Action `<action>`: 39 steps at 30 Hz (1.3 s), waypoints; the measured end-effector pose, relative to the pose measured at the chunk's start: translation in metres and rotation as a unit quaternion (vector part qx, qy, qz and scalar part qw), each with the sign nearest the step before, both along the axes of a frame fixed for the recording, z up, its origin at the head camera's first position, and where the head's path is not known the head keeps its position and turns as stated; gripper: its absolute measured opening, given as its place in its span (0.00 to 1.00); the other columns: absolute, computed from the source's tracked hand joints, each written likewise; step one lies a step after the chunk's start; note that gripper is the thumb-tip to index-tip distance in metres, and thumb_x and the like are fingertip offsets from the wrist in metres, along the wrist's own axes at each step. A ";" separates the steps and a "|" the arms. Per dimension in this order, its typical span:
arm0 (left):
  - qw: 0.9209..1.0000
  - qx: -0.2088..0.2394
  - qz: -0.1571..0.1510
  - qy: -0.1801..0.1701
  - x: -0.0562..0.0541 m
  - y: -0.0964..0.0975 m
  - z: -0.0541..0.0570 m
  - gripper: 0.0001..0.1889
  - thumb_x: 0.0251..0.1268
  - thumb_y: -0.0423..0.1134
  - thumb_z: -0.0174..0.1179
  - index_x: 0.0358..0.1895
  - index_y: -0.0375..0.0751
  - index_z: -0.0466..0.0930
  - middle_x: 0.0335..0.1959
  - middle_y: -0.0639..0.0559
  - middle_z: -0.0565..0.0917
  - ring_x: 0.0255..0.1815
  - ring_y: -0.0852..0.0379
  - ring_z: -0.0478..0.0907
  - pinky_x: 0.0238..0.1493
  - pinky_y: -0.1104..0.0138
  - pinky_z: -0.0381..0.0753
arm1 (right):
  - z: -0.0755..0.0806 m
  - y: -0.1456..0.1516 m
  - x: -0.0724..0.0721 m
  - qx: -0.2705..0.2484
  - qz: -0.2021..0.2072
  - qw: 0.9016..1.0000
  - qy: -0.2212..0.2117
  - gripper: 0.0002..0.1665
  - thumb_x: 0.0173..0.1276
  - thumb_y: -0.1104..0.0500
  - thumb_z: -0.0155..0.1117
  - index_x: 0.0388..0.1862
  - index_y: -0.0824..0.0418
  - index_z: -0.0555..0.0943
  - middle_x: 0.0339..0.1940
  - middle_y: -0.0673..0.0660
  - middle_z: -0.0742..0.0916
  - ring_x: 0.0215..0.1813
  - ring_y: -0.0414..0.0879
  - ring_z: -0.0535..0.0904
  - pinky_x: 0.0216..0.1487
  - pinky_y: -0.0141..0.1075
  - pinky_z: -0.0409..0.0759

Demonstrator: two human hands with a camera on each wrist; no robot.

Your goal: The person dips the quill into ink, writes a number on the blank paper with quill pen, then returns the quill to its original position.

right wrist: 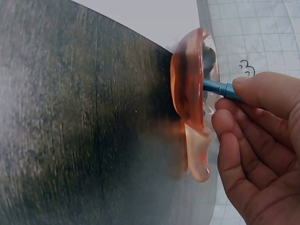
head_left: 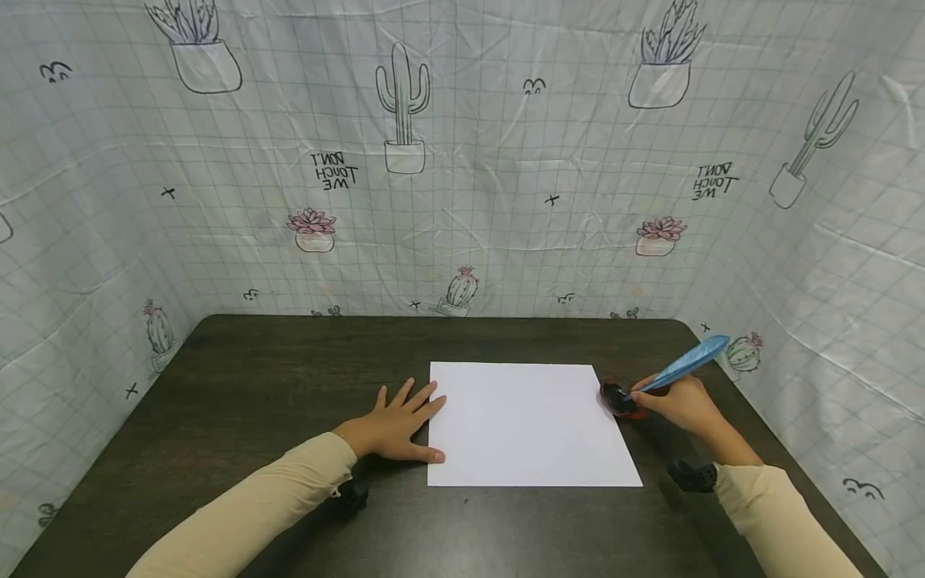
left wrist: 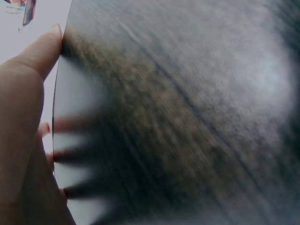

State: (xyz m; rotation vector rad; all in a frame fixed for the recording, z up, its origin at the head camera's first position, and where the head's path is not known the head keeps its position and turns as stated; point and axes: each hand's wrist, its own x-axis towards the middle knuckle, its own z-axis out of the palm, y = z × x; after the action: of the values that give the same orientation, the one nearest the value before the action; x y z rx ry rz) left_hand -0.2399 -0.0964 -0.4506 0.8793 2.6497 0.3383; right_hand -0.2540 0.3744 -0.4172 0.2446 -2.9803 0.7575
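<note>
A blank white sheet of paper (head_left: 527, 425) lies on the dark table. My left hand (head_left: 393, 425) rests with spread fingers at its left edge, the thumb and fingertips on the paper. Beside the sheet's right edge sits a small translucent orange-red dish (right wrist: 187, 79) holding something dark. My right hand (head_left: 682, 405) pinches a blue quill pen (head_left: 686, 363) between thumb and fingers, its feather end slanting up to the right. In the right wrist view, the teal shaft (right wrist: 215, 87) reaches over the dish's rim, and the tip is hidden inside the dish.
Dark wood-grain tabletop (head_left: 289, 361) surrounds the sheet. Behind and at both sides hangs a white grid cloth (head_left: 491, 160) printed with cacti and potted plants. A black wrist camera (head_left: 692, 475) sits at the right wrist, another (head_left: 352, 494) at the left.
</note>
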 end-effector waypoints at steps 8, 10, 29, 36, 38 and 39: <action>1.000 0.002 -0.003 0.000 0.002 0.003 0.001 0.48 0.59 0.70 0.53 0.78 0.54 0.45 0.79 0.51 0.39 0.78 0.39 0.33 0.66 0.31 0.35 | 0.000 0.001 0.001 -0.007 -0.002 1.000 -0.004 0.16 0.64 0.51 0.69 0.40 0.63 0.87 0.38 0.62 0.88 0.42 0.58 0.83 0.38 0.50 0.79; 1.000 0.001 -0.003 0.001 0.002 0.003 0.001 0.48 0.59 0.70 0.53 0.78 0.55 0.45 0.79 0.52 0.39 0.78 0.39 0.33 0.66 0.32 0.35 | -0.001 0.001 0.000 -0.006 -0.004 1.000 -0.002 0.16 0.64 0.51 0.68 0.40 0.63 0.87 0.38 0.62 0.88 0.41 0.58 0.83 0.38 0.50 0.79; 1.000 0.000 -0.003 0.003 0.001 0.001 0.003 0.48 0.60 0.70 0.53 0.78 0.55 0.44 0.79 0.52 0.39 0.78 0.40 0.32 0.66 0.32 0.34 | 0.001 0.000 0.000 0.005 0.008 1.000 -0.001 0.15 0.64 0.52 0.68 0.41 0.64 0.87 0.34 0.57 0.88 0.37 0.51 0.82 0.35 0.44 0.77; 1.000 -0.003 -0.001 -0.002 0.001 0.000 0.001 0.48 0.60 0.70 0.52 0.78 0.55 0.44 0.79 0.53 0.38 0.78 0.40 0.32 0.66 0.33 0.34 | -0.002 0.000 0.001 0.008 0.009 1.000 0.001 0.13 0.63 0.54 0.69 0.39 0.63 0.87 0.33 0.57 0.88 0.37 0.51 0.82 0.34 0.43 0.76; 1.000 -0.004 -0.001 -0.001 0.001 0.000 0.001 0.48 0.60 0.70 0.52 0.78 0.56 0.44 0.79 0.53 0.38 0.78 0.40 0.32 0.67 0.33 0.34 | -0.003 -0.001 0.001 0.007 0.009 1.000 0.004 0.13 0.63 0.53 0.69 0.39 0.62 0.87 0.34 0.57 0.88 0.37 0.51 0.82 0.34 0.43 0.77; 1.000 -0.004 -0.001 -0.001 0.001 -0.001 0.001 0.48 0.60 0.70 0.52 0.78 0.55 0.44 0.79 0.53 0.38 0.78 0.40 0.32 0.67 0.33 0.34 | -0.003 -0.002 0.001 0.007 0.009 1.000 0.005 0.13 0.63 0.53 0.69 0.40 0.62 0.87 0.34 0.57 0.88 0.37 0.50 0.82 0.34 0.43 0.77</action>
State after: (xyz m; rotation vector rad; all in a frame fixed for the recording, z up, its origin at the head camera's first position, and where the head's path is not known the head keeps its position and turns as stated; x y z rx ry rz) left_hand -0.2390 -0.0969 -0.4495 0.8774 2.6463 0.3292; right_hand -0.2525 0.3726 -0.4202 0.2751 -2.9779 0.7354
